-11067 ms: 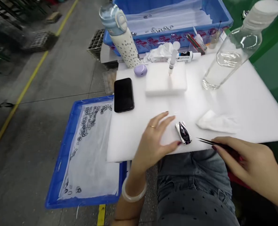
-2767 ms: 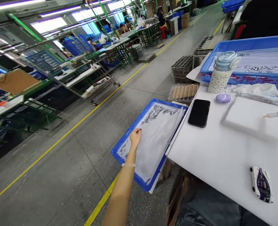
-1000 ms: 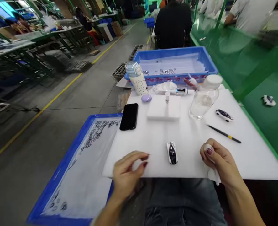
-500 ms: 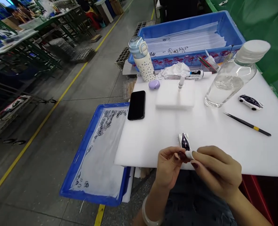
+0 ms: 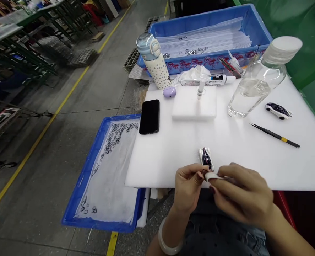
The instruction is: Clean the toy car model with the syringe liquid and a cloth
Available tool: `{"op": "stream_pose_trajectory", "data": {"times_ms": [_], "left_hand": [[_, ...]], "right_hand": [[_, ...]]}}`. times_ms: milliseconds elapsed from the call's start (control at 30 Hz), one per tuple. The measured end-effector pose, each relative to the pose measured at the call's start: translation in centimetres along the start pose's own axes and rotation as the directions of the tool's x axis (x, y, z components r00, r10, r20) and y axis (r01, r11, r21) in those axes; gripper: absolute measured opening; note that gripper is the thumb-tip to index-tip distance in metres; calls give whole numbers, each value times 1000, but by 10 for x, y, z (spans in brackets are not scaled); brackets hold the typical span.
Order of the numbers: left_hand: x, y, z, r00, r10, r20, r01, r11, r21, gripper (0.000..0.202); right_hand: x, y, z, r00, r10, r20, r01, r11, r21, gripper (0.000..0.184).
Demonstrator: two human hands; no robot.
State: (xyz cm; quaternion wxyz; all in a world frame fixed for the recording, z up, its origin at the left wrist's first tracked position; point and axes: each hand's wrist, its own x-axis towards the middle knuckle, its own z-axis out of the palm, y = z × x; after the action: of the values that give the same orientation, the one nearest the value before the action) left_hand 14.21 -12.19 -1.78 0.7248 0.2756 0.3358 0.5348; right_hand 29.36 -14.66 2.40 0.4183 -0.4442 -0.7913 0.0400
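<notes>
My left hand and my right hand meet at the near edge of the white foam board. The left fingertips are pinched together on a small piece too tiny to make out. My right hand holds a white cloth pressed against those fingertips. A small white and purple toy car lies on the board just beyond both hands, untouched.
On the board lie black tweezers, a second toy car, a clear glass bottle, a foam block with a syringe, a phone and a dotted flask. A blue tray of small rings sits lower left.
My left hand reached into the blue tray, then came back to the board's edge. The hands have closed together around the white cloth, and the view has tilted down slightly.
</notes>
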Motion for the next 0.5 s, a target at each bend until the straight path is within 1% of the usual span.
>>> {"op": "stream_pose_trajectory", "data": {"times_ms": [33, 67, 100, 133, 167, 200, 233, 267, 300, 333, 367, 400, 433, 467, 500], "left_hand": [[-1, 3, -3, 999, 33, 15, -34, 998, 59, 19], [-1, 5, -7, 997, 76, 27, -79, 986, 144, 18], [-2, 8, -10, 991, 131, 35, -136, 956, 259, 15], [-2, 11, -13, 979, 197, 49, -200, 894, 402, 14], [-1, 13, -15, 959, 271, 81, -270, 788, 554, 14], [0, 14, -16, 929, 346, 135, -339, 641, 689, 15], [1, 14, -17, 889, 406, 212, -402, 471, 785, 14], [3, 13, -16, 842, 446, 302, -459, 301, 836, 13], [4, 11, -16, 794, 466, 391, -509, 156, 846, 12], [5, 8, -15, 749, 472, 466, -549, 47, 835, 12], [6, 6, -14, 711, 475, 520, -577, -30, 816, 13], [7, 4, -14, 681, 474, 558, -596, -83, 799, 13], [8, 1, -14, 662, 471, 583, -607, -119, 786, 13], [8, 0, -15, 654, 466, 596, -611, -141, 779, 14], [8, -1, -15, 654, 458, 602, -610, -151, 778, 14]], "right_hand": [[-2, 2, -4, 999, 46, 6, -46, 999, 11, 10], [-4, 5, -8, 994, 112, -16, -111, 994, 22, 12], [-7, 9, -12, 979, 195, -58, -193, 980, 42, 14], [-9, 13, -14, 954, 282, -102, -276, 959, 69, 16], [-11, 17, -13, 924, 361, -129, -350, 931, 99, 15], [-12, 21, -11, 896, 424, -130, -409, 904, 126, 14], [-13, 23, -7, 877, 470, -104, -454, 879, 142, 11], [-14, 25, -2, 866, 496, -66, -484, 864, 140, 9], [-14, 26, 3, 861, 508, -34, -501, 856, 126, 9], [-14, 26, 8, 859, 512, -16, -508, 855, 106, 9], [-14, 26, 13, 858, 514, -7, -511, 855, 87, 9], [-13, 26, 16, 858, 514, 0, -513, 855, 72, 9], [-13, 25, 18, 857, 515, 12, -515, 855, 61, 9], [-13, 25, 20, 856, 516, 31, -517, 854, 55, 10], [-14, 25, 21, 853, 518, 59, -521, 852, 51, 10]]}}
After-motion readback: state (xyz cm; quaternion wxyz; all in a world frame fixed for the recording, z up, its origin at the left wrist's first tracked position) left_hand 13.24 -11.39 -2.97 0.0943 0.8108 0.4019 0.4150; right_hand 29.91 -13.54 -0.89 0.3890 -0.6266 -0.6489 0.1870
